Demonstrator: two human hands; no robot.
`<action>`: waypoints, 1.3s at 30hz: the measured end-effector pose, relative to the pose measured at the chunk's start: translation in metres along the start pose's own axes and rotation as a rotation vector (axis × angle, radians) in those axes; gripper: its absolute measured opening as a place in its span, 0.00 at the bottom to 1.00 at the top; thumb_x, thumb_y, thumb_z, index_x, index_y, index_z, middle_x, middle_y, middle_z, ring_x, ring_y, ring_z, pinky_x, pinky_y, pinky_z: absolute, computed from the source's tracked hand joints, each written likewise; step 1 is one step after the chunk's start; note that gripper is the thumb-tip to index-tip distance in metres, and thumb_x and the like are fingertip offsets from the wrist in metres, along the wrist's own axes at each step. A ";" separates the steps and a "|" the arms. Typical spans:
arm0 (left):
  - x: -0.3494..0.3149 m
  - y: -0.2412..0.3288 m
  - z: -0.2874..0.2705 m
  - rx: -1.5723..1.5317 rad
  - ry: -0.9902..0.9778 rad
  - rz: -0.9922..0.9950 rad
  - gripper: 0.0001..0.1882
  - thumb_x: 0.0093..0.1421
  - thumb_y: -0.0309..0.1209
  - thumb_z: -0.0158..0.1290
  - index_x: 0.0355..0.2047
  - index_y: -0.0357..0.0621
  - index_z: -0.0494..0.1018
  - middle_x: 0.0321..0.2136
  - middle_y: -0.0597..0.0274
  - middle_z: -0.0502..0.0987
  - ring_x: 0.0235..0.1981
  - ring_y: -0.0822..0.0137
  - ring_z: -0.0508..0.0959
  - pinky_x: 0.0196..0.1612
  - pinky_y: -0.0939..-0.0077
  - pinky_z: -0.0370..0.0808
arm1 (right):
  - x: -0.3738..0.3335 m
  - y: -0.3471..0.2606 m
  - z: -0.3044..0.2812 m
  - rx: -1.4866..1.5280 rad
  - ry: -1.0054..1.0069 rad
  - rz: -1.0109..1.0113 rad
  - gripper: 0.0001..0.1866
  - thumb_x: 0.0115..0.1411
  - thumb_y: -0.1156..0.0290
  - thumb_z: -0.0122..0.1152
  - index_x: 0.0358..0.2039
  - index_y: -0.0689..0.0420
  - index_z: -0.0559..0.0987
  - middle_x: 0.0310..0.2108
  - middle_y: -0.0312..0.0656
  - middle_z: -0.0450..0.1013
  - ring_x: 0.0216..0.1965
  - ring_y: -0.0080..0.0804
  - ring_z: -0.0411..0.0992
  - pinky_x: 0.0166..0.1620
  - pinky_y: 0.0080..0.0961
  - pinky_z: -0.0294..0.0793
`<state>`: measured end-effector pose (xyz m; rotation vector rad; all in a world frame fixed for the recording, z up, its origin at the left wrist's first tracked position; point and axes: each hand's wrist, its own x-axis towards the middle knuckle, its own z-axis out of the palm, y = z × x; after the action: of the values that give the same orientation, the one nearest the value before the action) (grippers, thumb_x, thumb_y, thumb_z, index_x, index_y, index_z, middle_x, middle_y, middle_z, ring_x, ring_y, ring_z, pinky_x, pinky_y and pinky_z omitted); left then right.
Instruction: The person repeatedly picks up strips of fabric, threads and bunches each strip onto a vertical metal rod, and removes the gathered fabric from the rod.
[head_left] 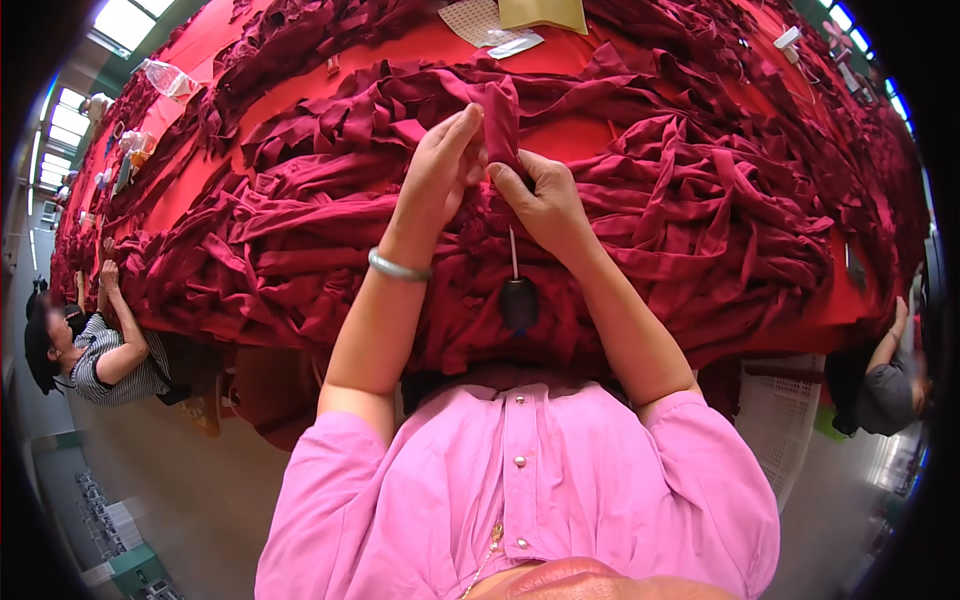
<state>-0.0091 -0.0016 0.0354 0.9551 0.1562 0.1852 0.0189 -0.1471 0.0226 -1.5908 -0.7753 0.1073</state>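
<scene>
My right hand [545, 200] pinches the lower end of a folded dark red fabric strip [504, 115], which stands upright between my hands. Beside its left edge, my left hand [445, 160] is held up with fingers stretched out and the palm turned toward the fabric; whether it touches the cloth is hard to tell. Just below my hands lies a thin metal-shafted tool with a black handle [518, 302], like a screwdriver or awl, its tip pointing away from me. Heaped dark red fabric [330, 225] surrounds both hands.
The red-topped table [345, 85] is strewn with long fabric strips. Papers and a yellow sheet [545, 14] lie at the far side. A clear plastic bottle [168, 78] is at far left. Co-workers stand at the left [115, 355] and right [890, 385] edges.
</scene>
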 end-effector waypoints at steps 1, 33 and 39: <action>0.007 0.001 0.000 0.044 -0.049 0.032 0.09 0.64 0.36 0.52 0.34 0.43 0.74 0.23 0.73 0.75 0.16 0.83 0.66 0.17 0.90 0.60 | -0.002 -0.006 -0.002 -0.083 0.002 -0.022 0.13 0.63 0.66 0.57 0.27 0.63 0.76 0.20 0.27 0.65 0.24 0.12 0.59 0.25 0.17 0.60; 0.084 0.053 0.032 0.419 -0.128 0.208 0.19 0.64 0.44 0.47 0.38 0.40 0.76 0.28 0.61 0.79 0.27 0.70 0.78 0.31 0.74 0.75 | 0.011 0.007 -0.016 0.062 -0.005 0.054 0.12 0.60 0.70 0.57 0.23 0.62 0.70 0.16 0.26 0.58 0.21 0.12 0.52 0.21 0.21 0.53; 0.157 0.114 0.052 1.381 -0.142 0.442 0.28 0.61 0.52 0.49 0.27 0.36 0.79 0.21 0.57 0.79 0.25 0.69 0.78 0.31 0.72 0.74 | 0.009 -0.011 -0.011 0.138 -0.020 0.088 0.09 0.62 0.72 0.55 0.25 0.61 0.72 0.17 0.26 0.57 0.21 0.12 0.51 0.21 0.19 0.52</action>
<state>0.1444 0.0571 0.1505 2.3752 -0.0971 0.4318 0.0269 -0.1517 0.0381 -1.4949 -0.6984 0.2363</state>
